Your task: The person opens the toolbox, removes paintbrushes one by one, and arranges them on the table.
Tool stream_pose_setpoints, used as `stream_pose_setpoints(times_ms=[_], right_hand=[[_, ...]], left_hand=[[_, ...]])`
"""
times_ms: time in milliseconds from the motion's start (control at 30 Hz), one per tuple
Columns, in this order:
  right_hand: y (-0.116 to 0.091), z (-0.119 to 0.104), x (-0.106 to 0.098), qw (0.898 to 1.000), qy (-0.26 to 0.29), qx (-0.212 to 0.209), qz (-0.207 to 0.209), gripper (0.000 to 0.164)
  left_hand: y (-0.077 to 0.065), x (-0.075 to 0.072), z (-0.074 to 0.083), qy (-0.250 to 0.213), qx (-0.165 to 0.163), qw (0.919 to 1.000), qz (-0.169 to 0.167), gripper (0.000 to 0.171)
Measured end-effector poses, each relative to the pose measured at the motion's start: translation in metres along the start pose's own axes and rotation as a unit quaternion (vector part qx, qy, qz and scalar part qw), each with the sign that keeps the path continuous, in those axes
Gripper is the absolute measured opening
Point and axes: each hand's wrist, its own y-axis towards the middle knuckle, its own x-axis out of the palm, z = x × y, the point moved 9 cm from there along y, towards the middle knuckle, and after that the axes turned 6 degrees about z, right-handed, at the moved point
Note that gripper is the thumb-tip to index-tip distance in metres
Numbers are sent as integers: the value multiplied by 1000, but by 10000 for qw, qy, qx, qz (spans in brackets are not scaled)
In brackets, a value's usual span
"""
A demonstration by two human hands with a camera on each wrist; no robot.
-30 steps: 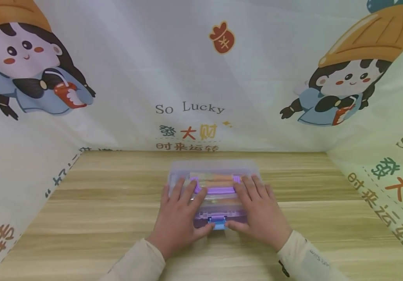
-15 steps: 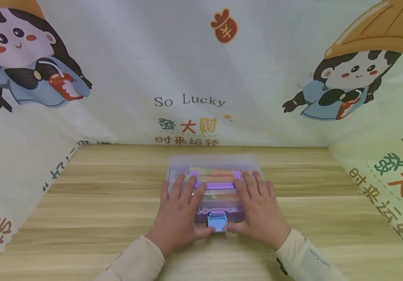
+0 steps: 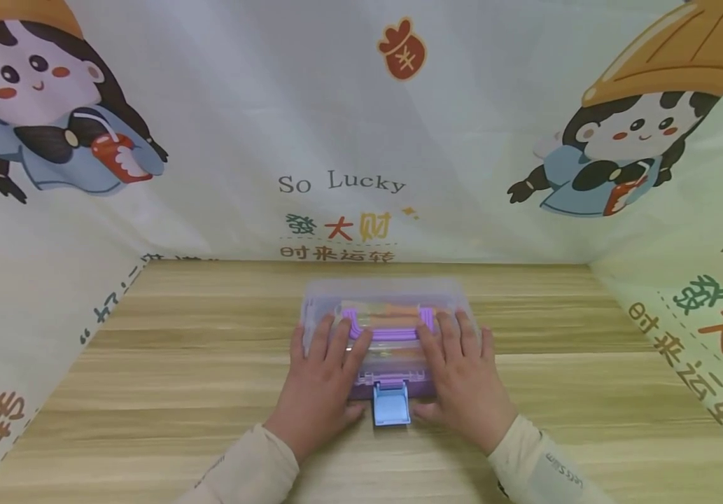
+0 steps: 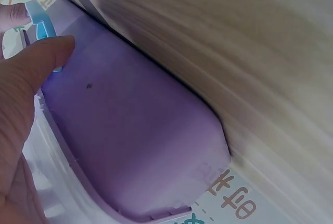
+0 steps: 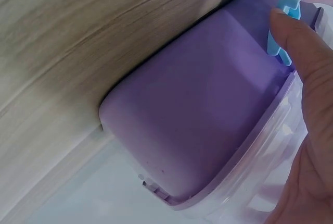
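Note:
A plastic storage box (image 3: 386,287) with a clear lid and a purple base (image 4: 130,120) stands on the table. On its lid is a purple carry handle (image 3: 386,334); orange shapes show dimly through the lid. The light-blue latch (image 3: 391,407) at the front is flipped outward, away from the base. My left hand (image 3: 320,385) rests on the lid's left part, fingers spread, its thumb beside the latch. Mirroring it, my right hand (image 3: 465,381) lies on the lid's right part, thumb at the latch's other side. Both wrist views show the thumbs close to the latch.
The wood-grain table (image 3: 178,364) extends around the box on every side. A printed cloth (image 3: 241,126) with cartoon figures and lettering hangs behind it and along both sides.
The blue latch has swung from lying against the box front to sticking outward. Both thumbs have drawn slightly apart from it. The other fingers stay on the lid.

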Motion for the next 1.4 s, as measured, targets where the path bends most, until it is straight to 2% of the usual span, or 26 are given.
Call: stream_pose_setpoints(times_ms=[233, 567, 733, 933, 1033, 1233, 1400], right_hand=[[-1, 0, 0, 9999, 118, 1, -28, 122], [0, -1, 0, 9996, 264, 12, -17, 118], [1, 1, -3, 9986, 519, 32, -74, 101], [5, 4, -12, 9972, 749, 33, 79, 85], [8, 7, -17, 9961, 816, -47, 333, 83], [17, 11, -27, 9926, 836, -330, 822, 90], [24, 16, -32, 9915, 812, -408, 936, 93]], left_hand=[[-1, 0, -1, 2, -39, 10000, -4, 108], [-4, -2, -3, -206, -291, 9994, -28, 103], [-4, -7, -4, -424, -239, 9985, 241, 98], [-2, -19, -4, -727, -1, 9939, 831, 84], [3, -24, -6, -794, 67, 9914, 1039, 81], [15, -32, -12, -647, 158, 9901, 1234, 80], [26, -37, -18, -573, 201, 9899, 1282, 78]])
